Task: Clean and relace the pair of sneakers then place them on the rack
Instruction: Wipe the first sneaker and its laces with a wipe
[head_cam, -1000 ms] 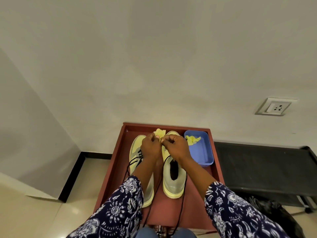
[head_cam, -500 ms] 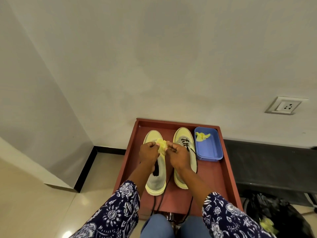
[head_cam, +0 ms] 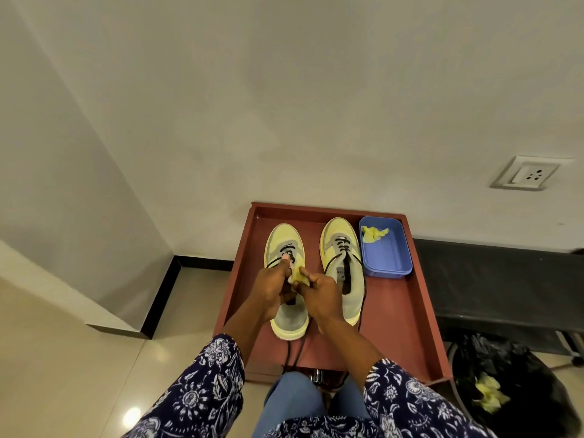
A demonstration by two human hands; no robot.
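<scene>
Red-brown wooden tray [head_cam: 407,311]: I'm seeing left hand [head_cam: 271,287] and right hand [head_cam: 320,294] both pinching small yellow wipe [head_cam: 297,275], still cleaning; left yellow-grey sneaker [head_cam: 284,245] needing relacing.

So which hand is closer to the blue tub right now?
Right. The right hand is just left of the blue tub, with one sneaker between; the left hand is farther left.

Midsection of the left sneaker [head_cam: 286,320] behind both hands; bin bag [head_cam: 518,384] partly out of frame.
</scene>
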